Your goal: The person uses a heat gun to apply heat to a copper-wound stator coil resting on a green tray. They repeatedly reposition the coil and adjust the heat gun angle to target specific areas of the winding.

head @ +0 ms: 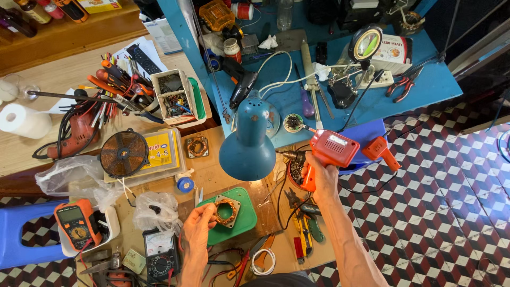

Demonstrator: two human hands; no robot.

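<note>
Lower centre of the frame, on a tan worktop: left hand, fingers pinched shut on the edge of a small motor stator, a squarish grey metal plate with a ring of copper winding about a round hole. It lies flat over a green plastic lid, its open bore facing up toward the camera.

Far left: white paper roll; red power tool with black cord. Lower left: orange multimeter in a white tray, above a blue plastic stool. Beside it, crumpled clear plastic bags and a black analogue meter with a pale dial.

Upper left of centre: white square tub of wire scraps, next to a cluster of red- and orange-handled screwdrivers. Below them, a flat round copper coil resting on a yellow rectangular package with blue printing.

Centre: teal metal lamp shade, bell-shaped, glossy.

Right of centre: right hand, closed around the grip of a red electric drill. Its long axis runs roughly level across the frame; the metal chuck points left, toward the lamp shade. A pale rectangular label sits on the casing top.

Upper right, on the blue table: round magnifier on a stand, white box with red and orange printing, red-handled pliers. Floor: red, black and white chequered tiles.
</note>
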